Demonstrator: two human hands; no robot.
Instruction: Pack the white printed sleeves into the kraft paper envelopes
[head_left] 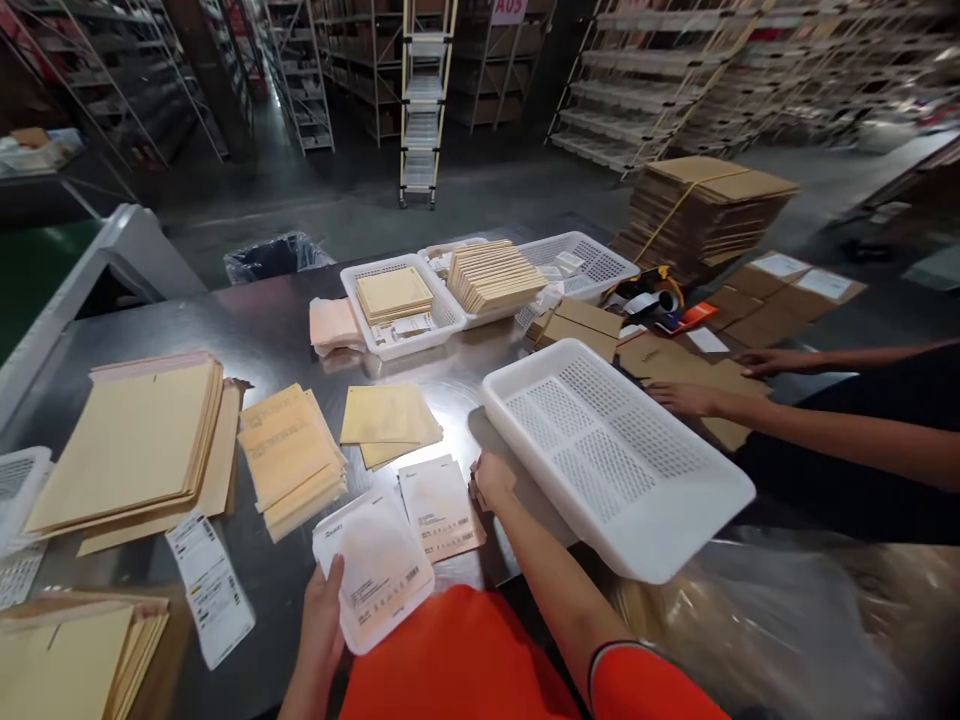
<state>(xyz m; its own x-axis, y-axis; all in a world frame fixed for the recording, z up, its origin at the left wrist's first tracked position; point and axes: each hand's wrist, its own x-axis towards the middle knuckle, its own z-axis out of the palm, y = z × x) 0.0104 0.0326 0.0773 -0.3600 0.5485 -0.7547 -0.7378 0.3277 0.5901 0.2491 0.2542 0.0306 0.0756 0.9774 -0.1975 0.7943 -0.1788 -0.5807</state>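
Nearest the body, the left hand (324,610) pinches a white padded mailer (373,565) by its lower left edge, thumb on top, the mailer's long axis running up and away to the right. Just beside it lies a second printed mailer (441,507), whose upper right corner the right hand (491,478) touches with curled fingers, gripping nothing. An empty white basket (615,455) sits tilted close to the right of that hand. Yellow envelope stacks (292,460) lie left on the steel bench (262,330); a co-worker's hands (686,397) press cardboard beyond.
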